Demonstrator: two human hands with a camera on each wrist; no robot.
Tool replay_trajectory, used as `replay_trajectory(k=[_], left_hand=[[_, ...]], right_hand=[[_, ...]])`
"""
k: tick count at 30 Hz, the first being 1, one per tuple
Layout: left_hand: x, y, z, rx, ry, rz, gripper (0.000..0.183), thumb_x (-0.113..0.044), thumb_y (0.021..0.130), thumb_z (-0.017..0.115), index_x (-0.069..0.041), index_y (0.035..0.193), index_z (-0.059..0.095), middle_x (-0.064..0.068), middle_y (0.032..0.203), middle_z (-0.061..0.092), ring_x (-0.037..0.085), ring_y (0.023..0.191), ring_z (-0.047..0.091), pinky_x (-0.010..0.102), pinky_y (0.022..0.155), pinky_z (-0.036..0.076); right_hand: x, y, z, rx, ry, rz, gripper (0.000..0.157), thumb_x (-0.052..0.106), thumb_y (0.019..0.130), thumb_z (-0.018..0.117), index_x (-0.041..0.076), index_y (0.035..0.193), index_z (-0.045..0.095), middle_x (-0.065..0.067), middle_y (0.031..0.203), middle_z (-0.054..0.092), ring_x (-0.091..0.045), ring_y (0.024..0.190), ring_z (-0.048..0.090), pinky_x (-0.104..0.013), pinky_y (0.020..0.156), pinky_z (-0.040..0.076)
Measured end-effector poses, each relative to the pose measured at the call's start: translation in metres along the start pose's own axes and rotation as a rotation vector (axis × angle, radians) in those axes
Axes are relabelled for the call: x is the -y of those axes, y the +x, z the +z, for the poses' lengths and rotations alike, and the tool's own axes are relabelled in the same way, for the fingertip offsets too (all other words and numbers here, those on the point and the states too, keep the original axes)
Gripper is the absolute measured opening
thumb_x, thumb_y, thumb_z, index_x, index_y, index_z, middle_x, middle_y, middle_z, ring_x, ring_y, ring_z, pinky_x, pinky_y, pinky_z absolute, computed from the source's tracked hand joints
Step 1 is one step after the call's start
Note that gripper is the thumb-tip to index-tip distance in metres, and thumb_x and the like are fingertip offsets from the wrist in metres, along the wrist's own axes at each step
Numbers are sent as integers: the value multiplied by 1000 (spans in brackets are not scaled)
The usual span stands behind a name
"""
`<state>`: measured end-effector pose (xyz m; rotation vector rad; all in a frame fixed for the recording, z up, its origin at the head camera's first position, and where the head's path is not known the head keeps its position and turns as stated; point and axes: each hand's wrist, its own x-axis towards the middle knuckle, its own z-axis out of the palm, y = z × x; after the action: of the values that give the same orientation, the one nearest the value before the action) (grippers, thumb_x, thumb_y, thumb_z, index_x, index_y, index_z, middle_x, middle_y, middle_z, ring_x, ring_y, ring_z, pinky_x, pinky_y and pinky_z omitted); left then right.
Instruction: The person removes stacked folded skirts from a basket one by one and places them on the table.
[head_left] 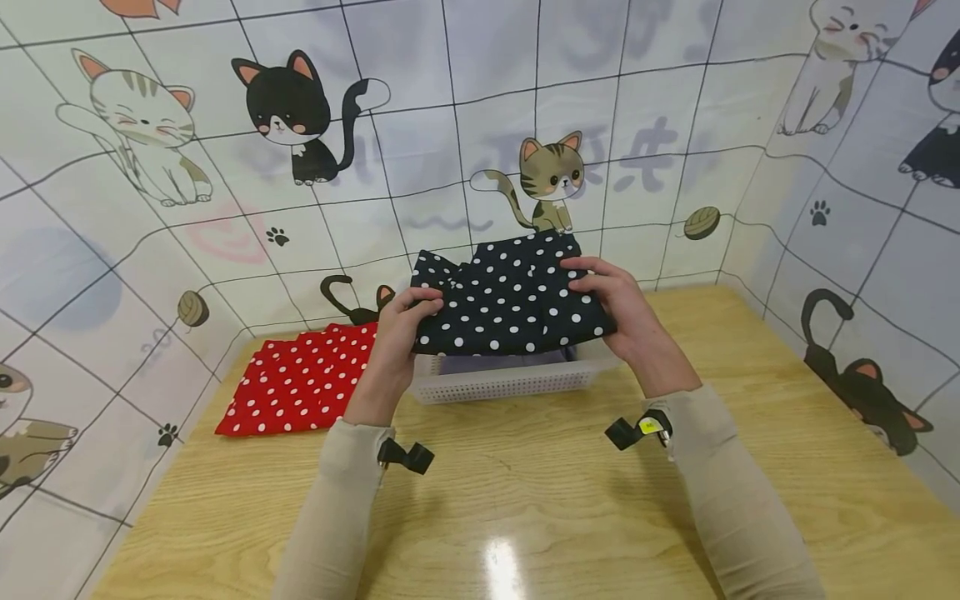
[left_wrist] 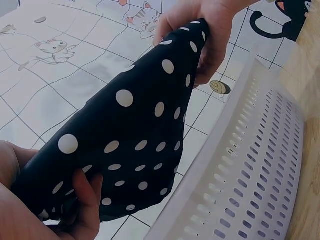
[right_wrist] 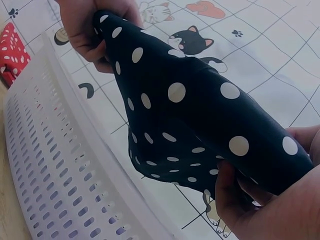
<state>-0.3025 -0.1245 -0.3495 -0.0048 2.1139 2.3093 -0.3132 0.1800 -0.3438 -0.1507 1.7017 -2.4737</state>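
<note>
A folded black cloth with white polka dots [head_left: 502, 300] is held up between both hands in the head view. My left hand [head_left: 401, 325] grips its left end, thumb on the near face. At the other end, my right hand [head_left: 626, 312] grips the cloth with fingers over its far side. Both wrist views show the cloth [left_wrist: 145, 115] stretched from one hand to the other, its lower part sagging. Behind and below it is a white perforated plastic basket [head_left: 502, 387], partly hidden by the cloth, with greyish-purple fabric [head_left: 510, 361] inside.
To the left of the basket, a folded red cloth with white dots [head_left: 300, 383] lies on the wooden table [head_left: 495, 475]. A wall covering with cartoon cats and grid lines [head_left: 420, 125] rises behind and on both sides of the table.
</note>
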Motion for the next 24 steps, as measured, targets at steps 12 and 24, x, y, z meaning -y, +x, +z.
replay_trajectory(k=[12,24], left_hand=[[-3,-2,1,16,-10,16,14,-20,102,61,-14,113,68,0,122,58,13,95,67,20,82,60],[0,-2,1,32,-4,52,13,-20,101,62,-16,111,69,0,123,58,14,98,66,21,84,60]], right_hand=[[3,-2,-1,4,5,-16,28,2,100,53,16,117,69,-5,131,59,-12,95,73,-27,79,64],[6,-4,-2,-12,-9,-5,27,2,100,54,17,118,68,-4,130,59,-11,95,73,-27,79,64]])
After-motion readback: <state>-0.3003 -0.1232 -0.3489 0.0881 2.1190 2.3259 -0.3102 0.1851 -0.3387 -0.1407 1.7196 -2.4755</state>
